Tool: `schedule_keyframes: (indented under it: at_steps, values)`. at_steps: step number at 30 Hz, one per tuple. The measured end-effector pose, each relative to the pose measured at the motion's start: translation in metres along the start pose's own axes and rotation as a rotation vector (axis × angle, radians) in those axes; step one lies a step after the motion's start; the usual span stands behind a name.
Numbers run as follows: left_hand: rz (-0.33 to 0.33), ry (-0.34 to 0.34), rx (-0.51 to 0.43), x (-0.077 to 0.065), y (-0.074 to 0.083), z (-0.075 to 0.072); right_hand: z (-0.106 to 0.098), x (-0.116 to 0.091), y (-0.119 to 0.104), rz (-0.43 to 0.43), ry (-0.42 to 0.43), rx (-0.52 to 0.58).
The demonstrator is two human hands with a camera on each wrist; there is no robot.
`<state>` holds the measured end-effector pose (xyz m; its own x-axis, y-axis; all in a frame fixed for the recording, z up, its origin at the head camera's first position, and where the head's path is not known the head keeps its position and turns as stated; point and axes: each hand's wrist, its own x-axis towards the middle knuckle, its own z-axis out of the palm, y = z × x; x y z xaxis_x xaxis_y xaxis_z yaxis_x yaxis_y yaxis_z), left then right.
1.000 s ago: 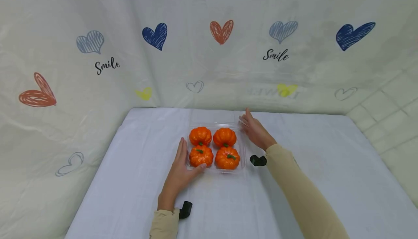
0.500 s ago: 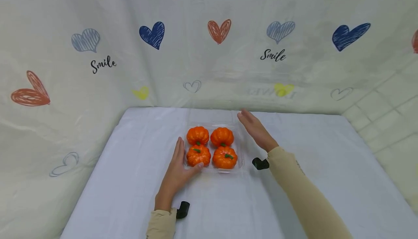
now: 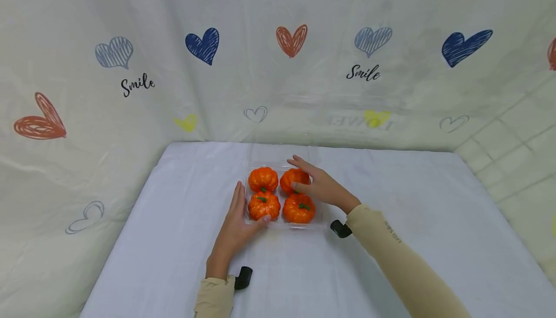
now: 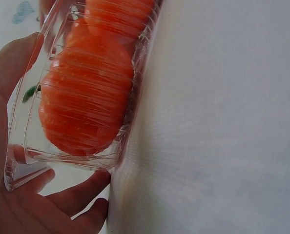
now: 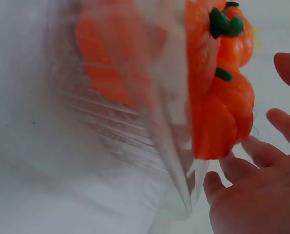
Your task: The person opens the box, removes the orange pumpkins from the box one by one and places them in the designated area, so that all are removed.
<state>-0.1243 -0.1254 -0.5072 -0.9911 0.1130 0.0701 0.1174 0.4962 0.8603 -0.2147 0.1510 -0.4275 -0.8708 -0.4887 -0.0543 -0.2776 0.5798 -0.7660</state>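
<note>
A clear plastic clamshell box [image 3: 322, 219] sits on the white-covered table, holding several orange toy pumpkins [image 3: 299, 208] with green stems, in two rows. Its transparent lid [image 3: 283, 152] is folded back behind it. My left hand [image 3: 238, 226] holds the front left corner, thumb over the front rim and fingers along the left side; in the left wrist view the thumb [image 4: 10, 63] lies along the rim. Over the back right pumpkin [image 3: 290, 179] reaches my right hand [image 3: 319, 183], fingers spread. In the right wrist view its fingertips [image 5: 252, 146] are close to a pumpkin.
A white cloth [image 3: 182, 178] covers the table, whose far edge meets a pale curtain [image 3: 243, 76] printed with hearts and the word Smile. Black wrist-worn devices [image 3: 244, 278] stick out beside both sleeves.
My right hand first drew back from the lid's right side, then came left and forward over the back right pumpkin. My left hand stays at the box's corner.
</note>
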Motion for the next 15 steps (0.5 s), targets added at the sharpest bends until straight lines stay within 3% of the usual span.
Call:
schedule_keyframes:
  at_steps: [7, 15]
  values:
    - [-0.001, -0.003, -0.03, 0.0003, 0.0012, -0.0009, 0.0088, 0.0007, 0.0015, -0.096, 0.021, -0.089]
    - [-0.01, 0.001, -0.038, -0.0012, 0.0022, -0.0002, 0.0095, -0.0009, 0.0048, -0.143, 0.084, -0.084]
